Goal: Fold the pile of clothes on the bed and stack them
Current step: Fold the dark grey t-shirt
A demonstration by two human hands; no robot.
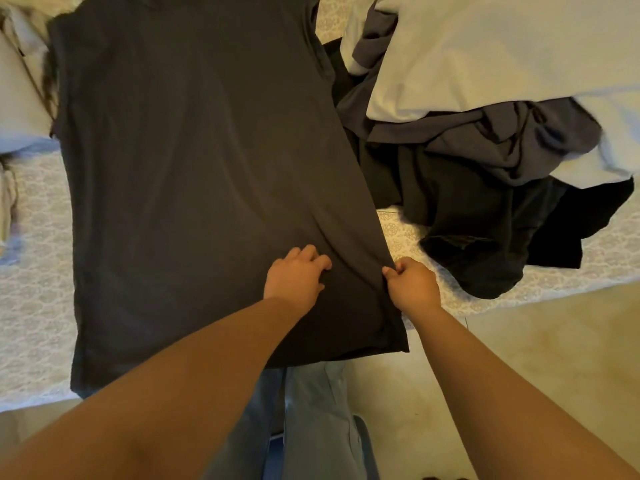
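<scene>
Bedcover (34,306) with a pale lace pattern fills most of your view, and on it lies the dark T-shirt (207,168), spread flat with its collar end away from you and its hem hanging just over the near edge. To its right sits the unfolded pile (485,188): grey and black garments tumbled together, with a pale blue sheet-like cloth (485,46) lying over the top of them. More pale fabric (20,98) rests at the far left; whether that is folded work or bedding, you cannot tell from here.

Your left hand (298,275) rests on the shirt near its right side, fingers loosely spread and lightly curved, pressing the cloth down rather than gripping it. Your right hand (412,284) pinches the shirt's right edge, thumb and fingers closed on the fabric, and small creases run from that pinch.

You appear to be at the first lengthwise fold of this shirt, so the task is early, with most of the pile untouched. The next move likely calls for carrying that pinched edge leftward over your flat hand, keeping the crease straight up toward the shoulder, then smoothing before folding again.
</scene>
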